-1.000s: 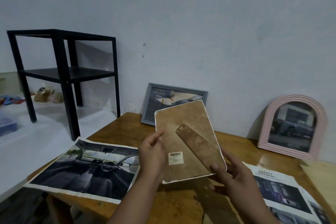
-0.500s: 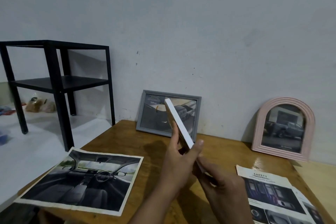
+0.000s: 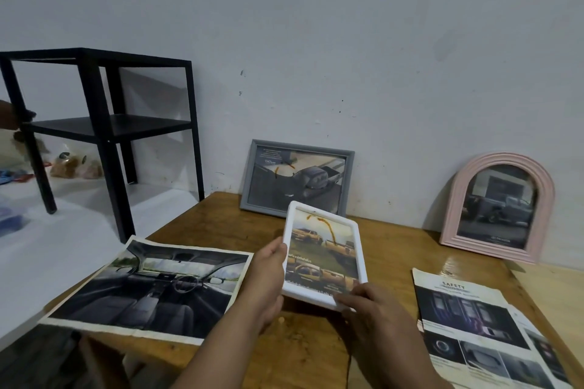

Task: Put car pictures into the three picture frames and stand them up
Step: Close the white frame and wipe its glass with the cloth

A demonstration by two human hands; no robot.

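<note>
Plain domestic room: scuffed white wall [image 3: 379, 41]; wooden table [image 3: 240, 224]; black shelf unit [image 3: 104, 123] at ten o'clock.

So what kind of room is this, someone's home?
Probably a plain room at home, not a workshop: a bare painted wall, a worn wooden table pushed against it, and a small black shelf stand beside it.

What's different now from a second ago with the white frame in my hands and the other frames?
The white frame has been turned over: a second ago its brown back and stand faced you, then it was edge-on, and now its front with the yellow truck picture shows. The left hand and right hand still hold it. The grey frame, pink arched frame and loose prints stayed put.
</note>
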